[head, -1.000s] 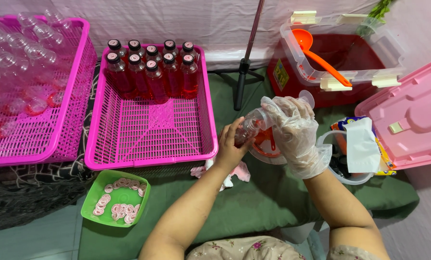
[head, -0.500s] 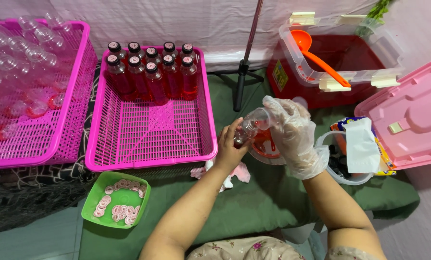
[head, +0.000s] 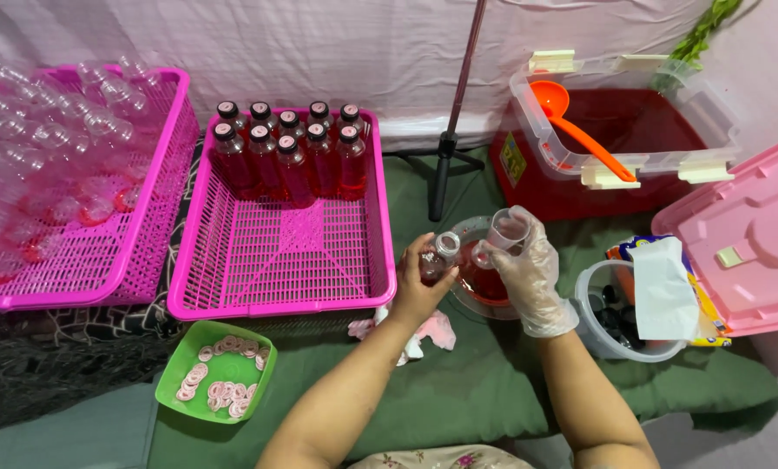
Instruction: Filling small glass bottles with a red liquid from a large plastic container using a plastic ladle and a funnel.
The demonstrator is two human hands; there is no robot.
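A large magenta basket (head: 102, 269) heaped with empty clear bottles (head: 50, 139) fills the far left, and just right of it a second pink basket (head: 276, 287) holds ten capped bottles of red drink (head: 289, 156) lined along its far wall. At the far right stands a clear tub of red liquid (head: 632, 130) with an orange ladle (head: 580, 130) resting in it, and near it on the right a pink lid (head: 745, 234). A green cloth (head: 458, 382) covers the middle ground. On it, near left, sits a small green tray (head: 168, 399) of round seals (head: 224, 382). In the centre, the bare left hand (head: 419, 282) is clenched around a small bottle (head: 437, 259) partly filled with red liquid, held over a clear bowl (head: 471, 230). The gloved right hand (head: 528, 274) grasps a clear cup (head: 506, 233), just right of the bottle's open mouth.
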